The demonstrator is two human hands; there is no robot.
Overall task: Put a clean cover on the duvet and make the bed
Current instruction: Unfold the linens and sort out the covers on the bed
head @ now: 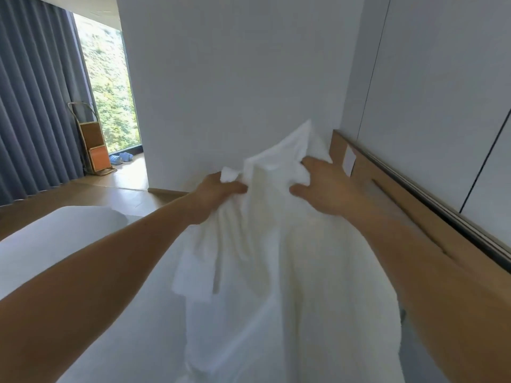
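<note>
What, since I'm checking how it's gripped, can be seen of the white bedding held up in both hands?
The white bedding is soft, creased cloth, bunched at the top and hanging in folds onto the bed. Its right part looks thicker, its left thinner. The left hand grips one top bunch, the right hand another, lifted beside the wooden headboard.

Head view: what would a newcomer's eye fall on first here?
A bunched mass of white bedding fills the centre, with the left hand and right hand gripping its top side by side. A wooden headboard runs along the right wall, and grey curtains hang far left beside a bright window.
</note>
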